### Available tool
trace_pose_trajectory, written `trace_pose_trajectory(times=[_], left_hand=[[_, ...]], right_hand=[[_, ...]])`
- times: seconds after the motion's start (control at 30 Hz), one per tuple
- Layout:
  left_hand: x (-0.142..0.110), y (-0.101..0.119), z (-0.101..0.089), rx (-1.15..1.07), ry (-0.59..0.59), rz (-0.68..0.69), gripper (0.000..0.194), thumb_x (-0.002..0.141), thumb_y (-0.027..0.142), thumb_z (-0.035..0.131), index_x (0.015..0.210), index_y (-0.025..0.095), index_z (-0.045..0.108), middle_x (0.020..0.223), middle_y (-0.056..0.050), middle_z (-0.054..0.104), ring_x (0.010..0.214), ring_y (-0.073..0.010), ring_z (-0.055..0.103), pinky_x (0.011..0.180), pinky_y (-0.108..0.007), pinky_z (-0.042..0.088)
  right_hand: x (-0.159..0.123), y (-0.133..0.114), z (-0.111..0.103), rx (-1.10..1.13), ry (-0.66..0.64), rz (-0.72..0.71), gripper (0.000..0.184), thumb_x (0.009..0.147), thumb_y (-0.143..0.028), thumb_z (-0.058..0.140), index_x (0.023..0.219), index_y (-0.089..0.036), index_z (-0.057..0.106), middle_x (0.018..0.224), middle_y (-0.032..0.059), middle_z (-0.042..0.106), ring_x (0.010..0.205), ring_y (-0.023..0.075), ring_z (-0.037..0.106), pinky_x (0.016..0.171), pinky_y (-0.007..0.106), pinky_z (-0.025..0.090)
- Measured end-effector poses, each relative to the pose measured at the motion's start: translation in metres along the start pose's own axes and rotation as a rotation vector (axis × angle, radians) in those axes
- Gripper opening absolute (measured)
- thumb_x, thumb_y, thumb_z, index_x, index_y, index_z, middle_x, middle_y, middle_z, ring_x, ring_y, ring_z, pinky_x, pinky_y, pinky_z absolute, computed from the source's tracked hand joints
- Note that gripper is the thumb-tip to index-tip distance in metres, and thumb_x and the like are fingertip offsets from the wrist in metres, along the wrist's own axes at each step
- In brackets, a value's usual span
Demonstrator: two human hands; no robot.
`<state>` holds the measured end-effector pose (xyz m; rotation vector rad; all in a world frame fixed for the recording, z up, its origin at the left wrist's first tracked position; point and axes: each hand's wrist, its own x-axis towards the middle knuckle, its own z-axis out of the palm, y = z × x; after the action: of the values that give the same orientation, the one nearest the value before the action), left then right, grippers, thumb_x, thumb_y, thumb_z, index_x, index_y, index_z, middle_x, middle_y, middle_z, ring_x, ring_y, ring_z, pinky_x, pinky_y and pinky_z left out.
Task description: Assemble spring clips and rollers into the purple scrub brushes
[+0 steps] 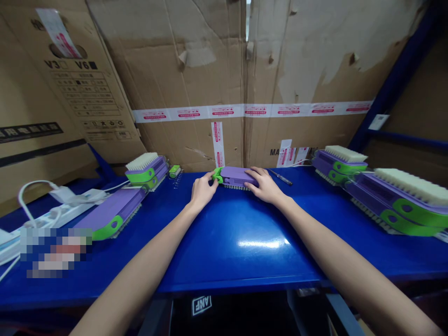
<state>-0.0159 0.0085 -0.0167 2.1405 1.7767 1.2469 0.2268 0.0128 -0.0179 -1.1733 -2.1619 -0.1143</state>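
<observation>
Nearest to the person, below the front edge of the blue bench, white letters reading ANF showed on something dark. Both bare forearms stretched over the bench, whose glossy top threw back a bright streak of light between them.

At the left lay a white power strip with plugs and cables, and beside it a long purple and green brush, bristles down. At the right a pair of brushes lay one on the other, pale bristles facing up and down.

Farther in, the purple brush being handled lay crosswise at the middle of the bench's far side, bristles down. The left hand had its grip closed on the green end, thumb and fingers pinching it. The right hand grasped the other end, fingers spread over the purple body and thumb at the near side.

Just right of that hand was a screwdriver. Well to the left sat a small green object, with little metal pieces beside it, too small to make out. Behind everything stood cardboard, crossed by red-printed white tape.
</observation>
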Motion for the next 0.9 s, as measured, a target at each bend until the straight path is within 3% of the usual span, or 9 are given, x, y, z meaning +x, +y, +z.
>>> trace_pose_trajectory(times=[0.37,0.63,0.9], left_hand=[[-0.003,0.002,0.0,-0.001,-0.027,0.13,0.035,0.082,0.025,0.059,0.116,0.02,0.061,0.109,-0.007,0.069,0.102,-0.0232,0.064,0.093,-0.037,0.048],[0.002,-0.004,0.0,-0.27,-0.209,0.041,0.071,0.069,0.029,0.076,0.132,0.015,0.045,0.089,-0.004,0.066,0.083,-0.0174,0.064,0.084,-0.033,0.051],[0.005,-0.009,0.002,-0.276,-0.261,0.054,0.073,0.067,0.026,0.075,0.133,0.017,0.047,0.085,-0.001,0.062,0.078,-0.0149,0.06,0.081,-0.032,0.05]], right_hand=[[0.001,0.003,-0.003,0.038,-0.002,-0.014,0.043,0.085,-0.037,0.052,0.124,-0.019,0.055,0.13,0.0151,0.053,0.121,0.0303,0.046,0.102,0.051,0.038],[0.003,0.004,-0.008,0.11,0.018,-0.056,0.034,0.081,-0.033,0.057,0.112,-0.018,0.06,0.119,0.0124,0.059,0.112,0.0268,0.053,0.1,0.045,0.04],[0.002,0.001,-0.004,0.082,0.053,0.017,0.047,0.079,-0.047,0.063,0.117,-0.019,0.06,0.121,0.0129,0.057,0.114,0.0282,0.052,0.099,0.045,0.04]])
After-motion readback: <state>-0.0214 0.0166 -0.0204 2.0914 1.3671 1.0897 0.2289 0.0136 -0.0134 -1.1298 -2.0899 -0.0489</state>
